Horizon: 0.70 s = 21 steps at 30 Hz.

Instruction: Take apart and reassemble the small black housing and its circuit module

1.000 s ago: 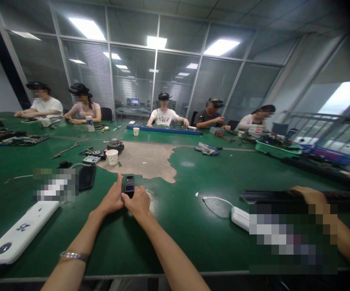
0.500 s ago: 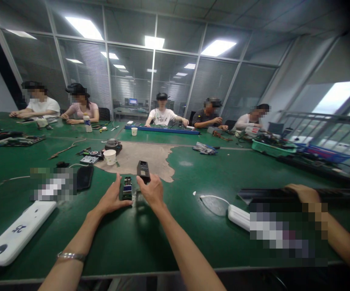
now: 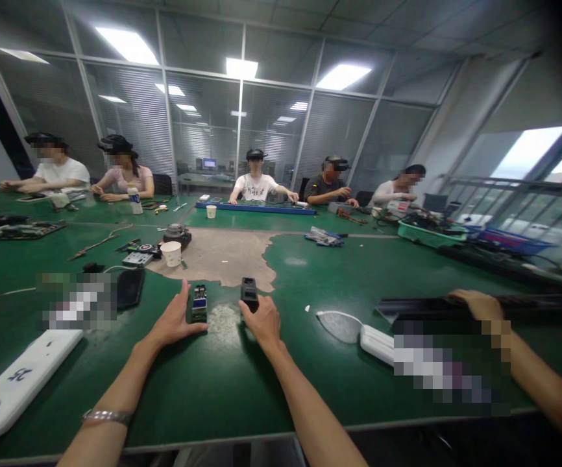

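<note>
My left hand (image 3: 174,319) rests on the green table with thumb and fingers spread, around the near left side of a small electronic module (image 3: 200,303). The module has a blue display and bare circuit parts, and stands on the table; whether the hand touches it I cannot tell. To its right, my right hand (image 3: 265,323) is closed on a black plastic housing (image 3: 249,293), a narrow box with rectangular openings. The housing is tilted, with its open-looking end away from me.
A paper cup (image 3: 171,253) and loose electronic parts (image 3: 137,258) lie ahead on the left. White power banks (image 3: 23,383) flank my arms. A neighbour's hand (image 3: 478,305) touches a long black panel (image 3: 422,307) on the right. Several people sit across the green table (image 3: 329,389).
My right hand has moved right with the black housing, away from the module, and set it lower. The left hand stays spread by the module. The view has shifted slightly.
</note>
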### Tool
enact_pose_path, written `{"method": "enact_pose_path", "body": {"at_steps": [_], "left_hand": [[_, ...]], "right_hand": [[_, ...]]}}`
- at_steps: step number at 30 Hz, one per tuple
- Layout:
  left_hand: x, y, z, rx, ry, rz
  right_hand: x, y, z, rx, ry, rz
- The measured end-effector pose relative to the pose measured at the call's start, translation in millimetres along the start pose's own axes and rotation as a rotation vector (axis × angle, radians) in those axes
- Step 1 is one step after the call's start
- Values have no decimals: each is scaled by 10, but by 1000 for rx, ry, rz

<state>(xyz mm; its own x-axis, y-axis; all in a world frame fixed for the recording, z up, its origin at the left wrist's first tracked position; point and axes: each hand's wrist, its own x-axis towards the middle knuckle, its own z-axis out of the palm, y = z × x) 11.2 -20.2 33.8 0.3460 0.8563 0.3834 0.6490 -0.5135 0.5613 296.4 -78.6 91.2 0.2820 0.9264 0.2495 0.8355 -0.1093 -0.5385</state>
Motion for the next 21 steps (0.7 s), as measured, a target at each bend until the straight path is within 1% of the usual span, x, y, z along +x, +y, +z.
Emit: {"method": "enact_pose_path", "body": {"at_steps": [4, 9, 15, 21], "left_hand": [[-2, -17, 3, 15, -10, 7], [4, -16, -5, 25, -17, 16], [2, 10, -12, 23, -8, 0], [10, 16, -7, 37, -23, -6]], "right_hand": [[-7, 18, 10, -34, -37, 11], [-36, 54, -30, -70, -61, 8], [-84, 56, -82, -92, -66, 26], [-98, 38, -31, -93, -46, 23]]}}
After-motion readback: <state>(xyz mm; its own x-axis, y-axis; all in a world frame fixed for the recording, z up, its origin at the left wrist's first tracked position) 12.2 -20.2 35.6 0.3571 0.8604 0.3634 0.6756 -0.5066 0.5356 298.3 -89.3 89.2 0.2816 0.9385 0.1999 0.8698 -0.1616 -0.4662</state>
